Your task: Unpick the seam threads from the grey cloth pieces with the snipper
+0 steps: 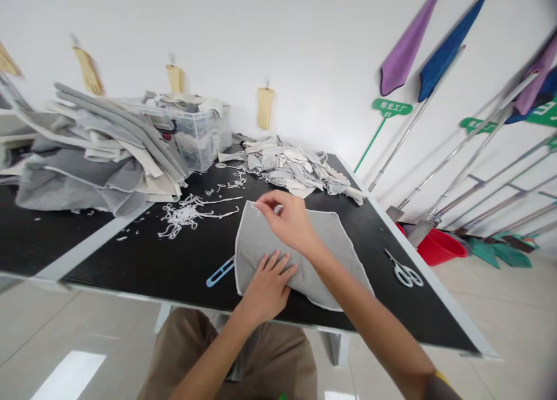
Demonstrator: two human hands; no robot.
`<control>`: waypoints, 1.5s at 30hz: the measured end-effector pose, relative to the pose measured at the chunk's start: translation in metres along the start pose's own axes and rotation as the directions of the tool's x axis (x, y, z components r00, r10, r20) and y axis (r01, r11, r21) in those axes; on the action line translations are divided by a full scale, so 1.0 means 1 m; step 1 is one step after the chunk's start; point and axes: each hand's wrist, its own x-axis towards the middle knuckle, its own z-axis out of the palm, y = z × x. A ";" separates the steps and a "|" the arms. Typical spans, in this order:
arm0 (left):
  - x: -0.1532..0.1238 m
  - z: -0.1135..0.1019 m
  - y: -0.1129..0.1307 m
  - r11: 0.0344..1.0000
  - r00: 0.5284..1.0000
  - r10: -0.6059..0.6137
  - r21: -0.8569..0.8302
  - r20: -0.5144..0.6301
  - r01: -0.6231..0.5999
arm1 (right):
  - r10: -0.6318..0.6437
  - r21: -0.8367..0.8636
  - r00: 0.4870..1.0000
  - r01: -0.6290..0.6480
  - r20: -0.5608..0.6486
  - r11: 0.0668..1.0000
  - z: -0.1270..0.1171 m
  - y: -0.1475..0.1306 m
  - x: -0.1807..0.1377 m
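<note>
A grey cloth [339, 237] with a white stitched edge lies on the black table in front of me. My left hand [267, 284] rests flat on its near part, fingers spread. Over the cloth's far left corner, my right hand [285, 217] is closed in a pinch; what sits between thumb and forefinger is too small to make out. A blue plastic-handled tool [220, 272], perhaps a cutter, lies left of the cloth, partly under its edge. Scissors [404, 271] with pale handles lie to the right.
White thread scraps [185, 214] lie left of the cloth. Behind it is a heap of small grey and white pieces [296, 162]. A stack of grey cloths [91, 156] and a clear plastic bin [202, 133] stand left. A red bucket [441, 246] is beyond the table's right edge.
</note>
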 end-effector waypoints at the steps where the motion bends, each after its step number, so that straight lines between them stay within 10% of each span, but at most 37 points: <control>1: 0.000 -0.001 -0.001 1.000 1.000 -0.005 -0.014 0.003 0.005 | -0.033 -0.007 0.999 0.033 0.036 0.999 0.019 0.005 0.022; 7: 0.001 -0.003 -0.008 0.998 1.000 -0.002 -0.064 0.017 0.003 | -0.045 0.061 0.955 0.029 0.294 0.998 0.133 0.030 0.116; 10: 0.000 -0.003 -0.010 0.996 1.000 -0.007 -0.089 0.002 0.007 | -0.067 0.165 0.868 -0.018 0.492 0.986 0.151 0.038 0.127; 19: -0.001 -0.003 -0.008 0.996 1.000 -0.020 -0.089 -0.019 0.018 | -0.085 -0.056 0.957 0.104 0.278 0.993 0.021 0.060 0.075; 27: 0.004 -0.003 -0.009 0.999 0.999 -0.036 -0.041 0.004 0.036 | 0.221 -0.238 0.911 -0.142 0.349 0.961 -0.066 0.112 -0.072; 36: 0.012 -0.023 -0.010 0.996 0.983 -0.006 -0.081 0.186 0.021 | 0.226 -0.199 0.923 -0.169 0.311 0.965 -0.063 0.078 -0.211; 45: -0.014 -0.049 -0.025 0.993 0.987 0.116 -0.026 0.112 -0.113 | 0.132 -0.315 0.980 -0.078 0.152 0.946 -0.029 0.095 -0.231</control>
